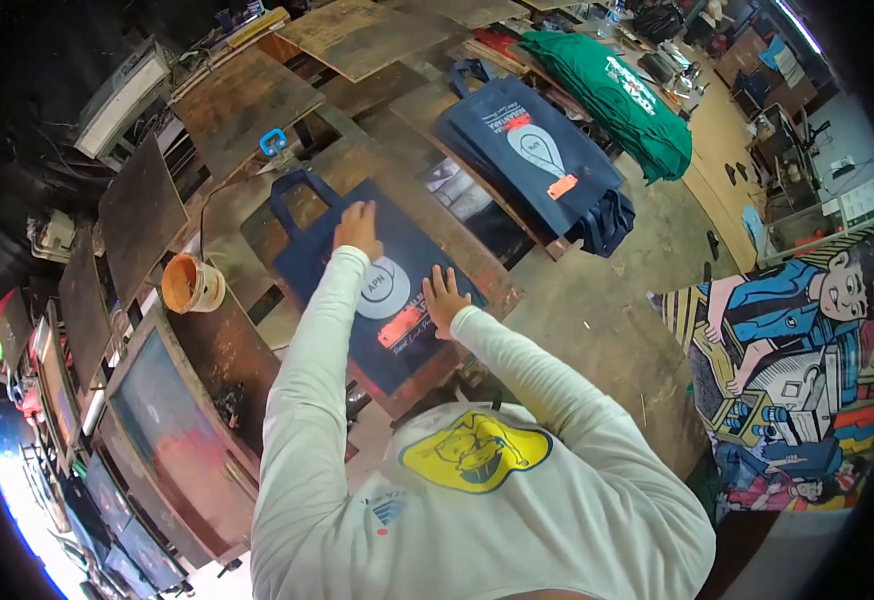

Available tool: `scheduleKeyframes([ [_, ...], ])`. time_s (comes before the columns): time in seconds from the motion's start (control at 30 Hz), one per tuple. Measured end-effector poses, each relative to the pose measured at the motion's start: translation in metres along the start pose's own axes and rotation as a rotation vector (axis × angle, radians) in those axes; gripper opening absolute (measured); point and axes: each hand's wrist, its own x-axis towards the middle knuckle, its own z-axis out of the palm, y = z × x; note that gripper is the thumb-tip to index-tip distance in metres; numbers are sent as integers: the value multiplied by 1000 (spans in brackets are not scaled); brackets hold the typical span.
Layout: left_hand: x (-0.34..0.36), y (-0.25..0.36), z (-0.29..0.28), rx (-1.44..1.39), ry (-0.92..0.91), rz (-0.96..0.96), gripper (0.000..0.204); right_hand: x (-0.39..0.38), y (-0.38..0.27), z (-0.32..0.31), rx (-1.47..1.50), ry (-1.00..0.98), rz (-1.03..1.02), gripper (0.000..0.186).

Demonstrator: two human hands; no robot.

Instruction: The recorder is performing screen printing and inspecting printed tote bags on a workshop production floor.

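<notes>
A dark navy tote bag (415,236) with a pale round print and an orange-red patch lies flat on a worn board, its handle loop toward the far left. My left hand (359,228) rests on the bag's upper part, fingers stretched forward and nothing in them. Nearer to me, my right hand (444,302) is flat by the bag's right edge with its fingers spread. Part of the print is covered by my left hand and sleeve.
Right of the bag, similar navy tote bags (557,135) are stacked on another board. Beyond them lies a green cloth bundle (607,95). An orange-stained bucket (193,284) stands left, near a framed screen (182,420). A blue-handled tool (273,143) sits farther back.
</notes>
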Motion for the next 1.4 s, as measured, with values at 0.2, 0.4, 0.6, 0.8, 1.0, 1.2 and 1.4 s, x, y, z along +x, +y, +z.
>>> scheduleKeyframes([
  [0.2,51,4,26,56,-232,-180,93,-2,-7,-2,49,5,0,116],
  [0.4,88,20,0,140,-354,-225,118,8,6,1,56,106,7,105],
  [0.6,56,18,14,56,-161,-125,96,11,-3,8,61,111,-10,116],
  [0.8,-100,29,55,-296,358,-17,38,15,0,23,2,61,-2,119],
  [1.0,-141,-10,55,-209,296,-242,53,14,-5,16,-65,-1,80,68],
  [1.2,-107,-28,43,-232,191,-365,75,4,-14,6,-248,-49,21,121],
  [1.4,-96,-28,29,-139,123,-601,97,7,6,9,-379,12,-170,118],
])
